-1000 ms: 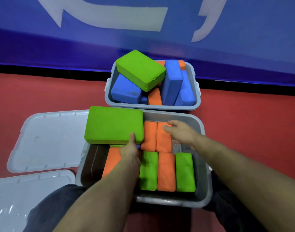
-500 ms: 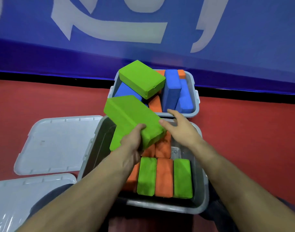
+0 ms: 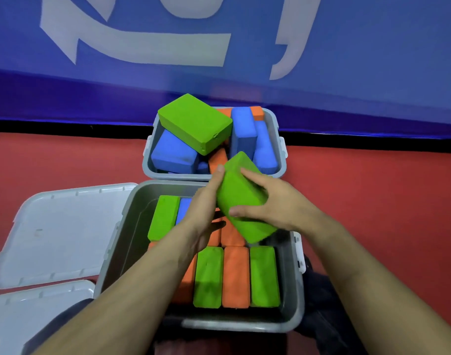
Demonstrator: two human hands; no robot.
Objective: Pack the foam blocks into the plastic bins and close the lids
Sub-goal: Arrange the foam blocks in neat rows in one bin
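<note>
Packing step, mid-way: green block (image 3: 241, 198) held tilted above the near bin (image 3: 293, 316), over its far right corner. Right hand (image 3: 275, 203) wrapped around the block, thumb on the near face, fingers over the top. Left hand (image 3: 206, 203) laid flat against the block's left side, fingers straight, steadying rather than clasping. Standing blocks in two rows inside the near bin, with a gap at far right, apparently. Far bin (image 3: 276, 139) heaped untidily, another green block on top. Two lids (image 3: 65, 234) lying off to the left. Next: turn the block upright, slide into the gap, press level.
</note>
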